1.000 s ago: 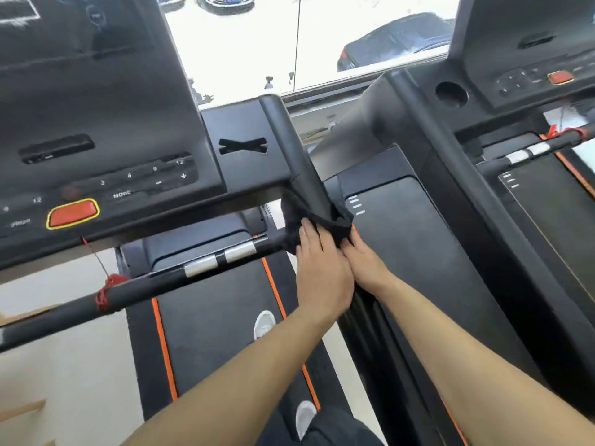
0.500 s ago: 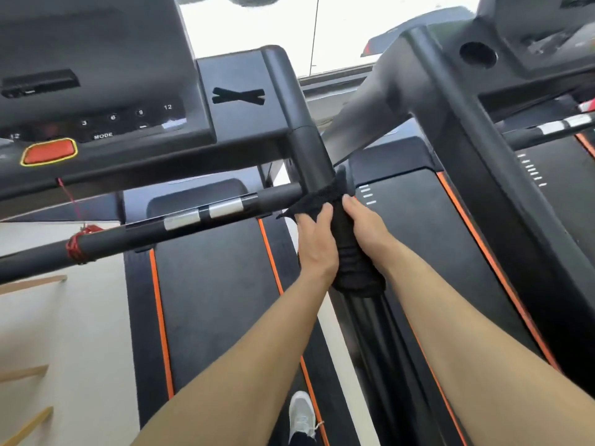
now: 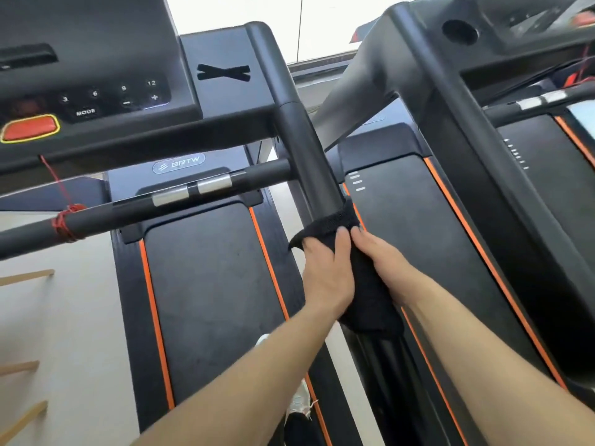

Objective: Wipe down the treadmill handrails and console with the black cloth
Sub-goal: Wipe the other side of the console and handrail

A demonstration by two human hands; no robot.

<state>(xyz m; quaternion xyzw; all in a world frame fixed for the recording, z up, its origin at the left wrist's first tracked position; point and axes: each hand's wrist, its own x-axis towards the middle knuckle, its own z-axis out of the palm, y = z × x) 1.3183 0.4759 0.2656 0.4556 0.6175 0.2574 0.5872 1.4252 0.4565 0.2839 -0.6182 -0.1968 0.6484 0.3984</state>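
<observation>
Black cloth (image 3: 370, 284) wrapped around the right side handrail (image 3: 309, 156), below the console (image 3: 96, 101). Left hand (image 3: 328, 278) and right hand (image 3: 383, 262) both grip cloth and rail, fingers curled around, fingertips nearly touching on top.

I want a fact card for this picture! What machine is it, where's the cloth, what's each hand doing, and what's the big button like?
Machine: treadmill, with a second treadmill on its right
Cloth: black cloth wrapped round the sloping handrail
Left hand: left hand grips the cloth from the left
Right hand: right hand grips it from the right
Console: console above, untouched
Button: red button with a yellow rim
Extra: red string tied round the crossbar
</observation>
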